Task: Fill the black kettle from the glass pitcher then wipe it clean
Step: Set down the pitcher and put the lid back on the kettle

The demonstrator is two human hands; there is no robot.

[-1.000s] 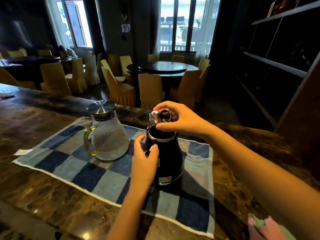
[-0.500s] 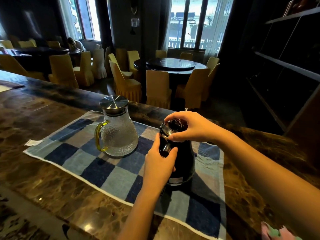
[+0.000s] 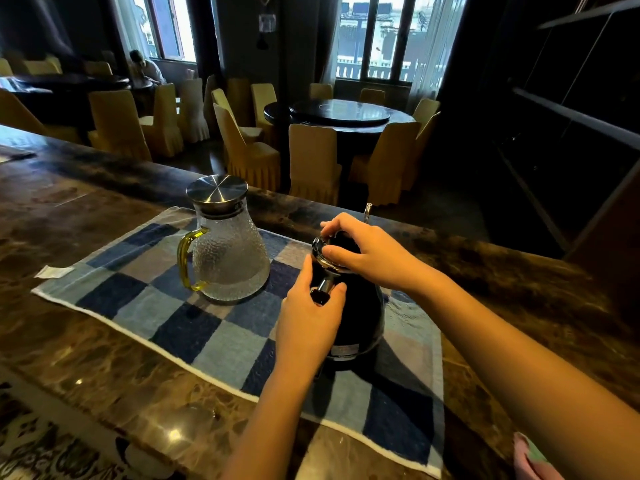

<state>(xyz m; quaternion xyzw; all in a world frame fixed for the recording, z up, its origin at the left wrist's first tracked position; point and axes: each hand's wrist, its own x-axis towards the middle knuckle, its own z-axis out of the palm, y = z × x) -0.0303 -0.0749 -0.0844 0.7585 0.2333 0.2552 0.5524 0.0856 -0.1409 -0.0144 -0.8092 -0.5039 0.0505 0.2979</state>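
The black kettle (image 3: 363, 313) stands upright on a blue checked towel (image 3: 214, 337) on the marble counter. My left hand (image 3: 308, 323) grips the kettle's handle on its near side. My right hand (image 3: 367, 252) rests on top, fingers closed around the kettle's shiny lid (image 3: 322, 251), which sits down on the rim. The glass pitcher (image 3: 230, 258), with a yellow-green handle and a steel lid, stands on the towel to the left of the kettle, apart from both hands. It holds some water low in its body.
A pink cloth (image 3: 533, 460) lies at the bottom right corner. A small white paper slip (image 3: 53, 271) lies left of the towel. The counter's far edge (image 3: 450, 233) runs behind the kettle. Beyond it are a round dark table and yellow-covered chairs.
My right hand has lowered the lid from above the open kettle onto its rim. My left hand has stayed on the handle. The camera has shifted, so everything sits further right.
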